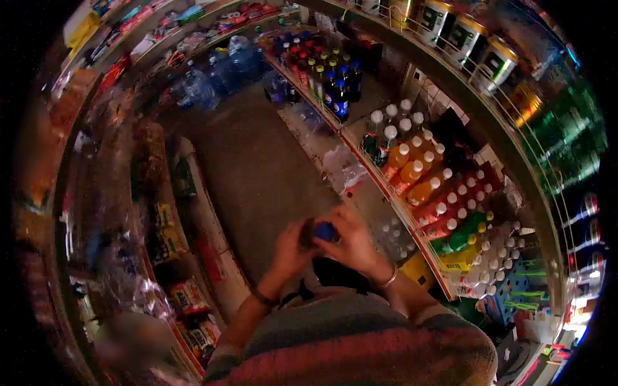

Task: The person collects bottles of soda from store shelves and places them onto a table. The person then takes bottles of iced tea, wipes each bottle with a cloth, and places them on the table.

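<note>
Blue object point(326, 231) (partly hidden) between both hands point(293, 248) point(351, 243)

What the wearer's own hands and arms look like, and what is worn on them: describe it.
Both the left hand and the right hand are ungloved, with bare forearms. A dark, narrow band circles the left wrist; a thin, shiny bangle circles the right. The striped top is greyish and dull red. Blur hides any rings.

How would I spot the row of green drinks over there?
Start at the low shelf right of the aisle floor. Come nearer past its orange drinks; the green bottles follow the red drinks, set apart from them by bright green colour.
</note>
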Demonstrator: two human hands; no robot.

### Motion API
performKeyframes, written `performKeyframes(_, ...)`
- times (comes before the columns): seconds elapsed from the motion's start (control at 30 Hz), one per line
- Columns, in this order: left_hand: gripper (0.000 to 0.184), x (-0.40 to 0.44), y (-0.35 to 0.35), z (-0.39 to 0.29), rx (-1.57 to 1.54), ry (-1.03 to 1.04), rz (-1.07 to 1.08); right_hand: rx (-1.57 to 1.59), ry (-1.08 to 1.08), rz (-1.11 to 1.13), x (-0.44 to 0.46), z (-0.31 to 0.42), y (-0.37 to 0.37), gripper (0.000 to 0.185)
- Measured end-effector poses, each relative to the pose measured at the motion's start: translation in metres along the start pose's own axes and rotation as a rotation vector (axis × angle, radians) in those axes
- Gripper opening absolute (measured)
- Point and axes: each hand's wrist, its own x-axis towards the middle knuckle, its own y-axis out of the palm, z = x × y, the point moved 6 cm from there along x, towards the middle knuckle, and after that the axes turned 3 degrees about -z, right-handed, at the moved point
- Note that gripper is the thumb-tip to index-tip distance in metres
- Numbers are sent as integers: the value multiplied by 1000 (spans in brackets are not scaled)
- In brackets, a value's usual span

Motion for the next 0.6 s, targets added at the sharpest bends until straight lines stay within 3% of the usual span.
performKeyframes(0.13,73,104,3,-4,29,53,-25,-87,13,-39,80,-31,-25,40)
performKeyframes(0.23,74,184,-1,-19,62,175,38,-116,86,-121,128,-64,-42,40)
performKeyframes(0.33,73,255,9,-25,-80,158,141,-200,95,-244,171,-93,-61,39)
performKeyframes(0.6,73,458,80,15,-147,520,262,-560,91,-512,288,-178,-79,38)
